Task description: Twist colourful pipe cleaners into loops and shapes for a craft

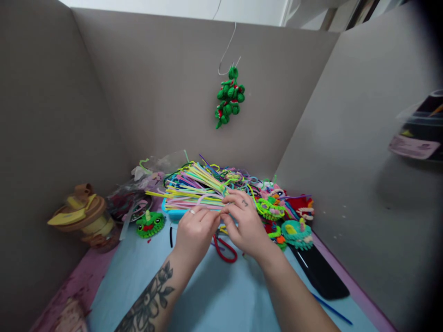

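My left hand (198, 228) and my right hand (245, 226) meet at the fingertips over the middle of the table. Both are closed in a pinch, and what lies between the fingers is too small and covered to name. A pale pink fuzzy stem (203, 198) curves up just behind my left hand; whether it is held I cannot tell. Below the hands lie red-handled scissors (226, 256), partly covered by them. Right behind the fingers, a heap of colourful pipe cleaners (194, 186) fills a blue tray (173, 215).
A green fuzzy creature head (151, 224) sits left, near a lidded cup (93, 221). On the right are a teal fuzzy piece (298, 234), a lime one (270, 210), a black phone-like slab (320, 269) and a blue stem (332, 309). Green ornaments (230, 97) hang from a wire.
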{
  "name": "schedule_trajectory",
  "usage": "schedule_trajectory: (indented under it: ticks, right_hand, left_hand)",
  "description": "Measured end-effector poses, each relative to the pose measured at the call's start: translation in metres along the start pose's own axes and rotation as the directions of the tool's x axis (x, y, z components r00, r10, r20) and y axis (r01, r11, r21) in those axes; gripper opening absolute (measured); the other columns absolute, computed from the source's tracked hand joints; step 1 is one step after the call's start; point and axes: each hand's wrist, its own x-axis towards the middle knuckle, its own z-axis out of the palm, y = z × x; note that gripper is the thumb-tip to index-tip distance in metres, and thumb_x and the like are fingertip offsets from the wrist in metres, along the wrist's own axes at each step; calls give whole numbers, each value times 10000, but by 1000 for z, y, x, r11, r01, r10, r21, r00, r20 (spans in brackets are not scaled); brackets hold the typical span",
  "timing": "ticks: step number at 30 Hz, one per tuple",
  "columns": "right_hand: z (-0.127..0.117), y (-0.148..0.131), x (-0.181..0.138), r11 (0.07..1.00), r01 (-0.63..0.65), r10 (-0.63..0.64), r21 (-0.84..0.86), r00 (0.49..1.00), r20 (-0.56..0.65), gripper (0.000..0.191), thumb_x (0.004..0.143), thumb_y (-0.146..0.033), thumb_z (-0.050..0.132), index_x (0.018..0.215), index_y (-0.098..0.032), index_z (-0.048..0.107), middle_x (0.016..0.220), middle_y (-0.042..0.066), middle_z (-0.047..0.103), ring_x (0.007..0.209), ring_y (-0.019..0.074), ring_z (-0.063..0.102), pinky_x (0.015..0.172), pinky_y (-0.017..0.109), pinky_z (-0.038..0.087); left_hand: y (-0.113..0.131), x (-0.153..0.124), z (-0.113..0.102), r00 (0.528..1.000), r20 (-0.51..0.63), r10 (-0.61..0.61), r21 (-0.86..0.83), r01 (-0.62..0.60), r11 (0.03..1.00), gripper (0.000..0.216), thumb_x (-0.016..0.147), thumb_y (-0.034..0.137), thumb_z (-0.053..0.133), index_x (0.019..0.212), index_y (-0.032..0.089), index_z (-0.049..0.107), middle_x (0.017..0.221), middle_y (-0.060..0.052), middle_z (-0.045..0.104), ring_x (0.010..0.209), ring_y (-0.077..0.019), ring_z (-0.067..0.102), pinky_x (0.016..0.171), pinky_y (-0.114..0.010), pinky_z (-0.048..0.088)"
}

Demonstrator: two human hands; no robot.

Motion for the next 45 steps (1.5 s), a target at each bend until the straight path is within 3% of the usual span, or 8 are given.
schedule_trajectory:
  ticks: [11, 13, 16, 19, 25, 29, 36, 45]
  right_hand:
    - [-4, 0, 4, 971, -43, 60, 235, 996, -66, 133, 830, -214, 557, 880, -244, 676, 969, 50, 634, 1063, 223, 514, 957, 427, 398]
    - [-11, 6, 4, 943, -129, 168, 308, 981, -102, 188, 843, -271, 552, 987, -247, 671, 1086, 64, 617, 1082, 222, 521, 961, 414, 395]
    - [-17, 19, 2, 834, -300, 387, 463, 916, -105, 256, 854, -375, 533, 1014, -231, 673, 1114, 77, 626, 1076, 228, 546, 945, 392, 406]
    - [-15, 30, 1, 583, -450, 546, 676, 834, 83, 347, 807, -496, 560, 955, -213, 696, 1004, 82, 685, 991, 245, 599, 870, 375, 450]
    - [3, 36, 4, -13, -506, 581, 863, 698, 418, 533, 772, -651, 478, 792, -171, 706, 794, 83, 695, 790, 207, 633, 699, 310, 487]
    - [17, 29, 4, 99, -537, 571, 838, 720, 394, 402, 740, -553, 606, 878, -184, 688, 775, 33, 651, 631, 128, 545, 536, 221, 399]
    - [27, 18, 4, 225, -495, 572, 839, 765, 297, 250, 698, -388, 694, 810, -171, 639, 603, -39, 513, 464, 62, 349, 441, 199, 266]
    - [14, 32, 3, 336, -596, 623, 729, 721, 302, 206, 680, -354, 676, 714, -156, 631, 547, -48, 488, 450, 70, 377, 435, 207, 276]
  left_hand:
    - [-2, 8, -12, 962, -28, -273, -467, 229, 854, 105, 752, 284, 641, 779, 232, 728, 804, -55, 709, 796, -212, 605, 815, -329, 418]
    - [-6, 12, -16, 902, 58, -428, -627, 367, 687, 124, 708, 314, 685, 713, 196, 719, 725, -45, 695, 707, -187, 598, 724, -299, 446]
    - [-15, 17, -18, 775, 316, -548, -834, 502, 230, 215, 640, 349, 742, 632, 146, 672, 625, -22, 644, 611, -132, 571, 614, -242, 464]
    - [-23, 18, -16, 690, 500, -524, -850, 506, -146, 213, 621, 294, 771, 647, 131, 637, 618, 1, 620, 584, -94, 573, 601, -220, 504]
    - [-32, 16, -7, 609, 615, -501, -786, 419, -455, 88, 790, 151, 619, 708, 132, 596, 603, 17, 619, 569, -97, 621, 582, -252, 561]
    - [-28, 21, -5, 574, 647, -502, -745, 337, -575, 168, 885, 160, 474, 772, 134, 596, 586, 9, 632, 516, -96, 623, 535, -238, 558]
    - [-19, 22, -3, 584, 678, -448, -712, 370, -596, 258, 913, 185, 408, 802, 130, 634, 635, -27, 674, 601, -122, 656, 600, -251, 549]
    - [-33, 14, -6, 705, 611, -360, -788, 588, -185, 218, 764, 316, 640, 894, 149, 688, 817, -66, 691, 751, -151, 617, 702, -269, 475]
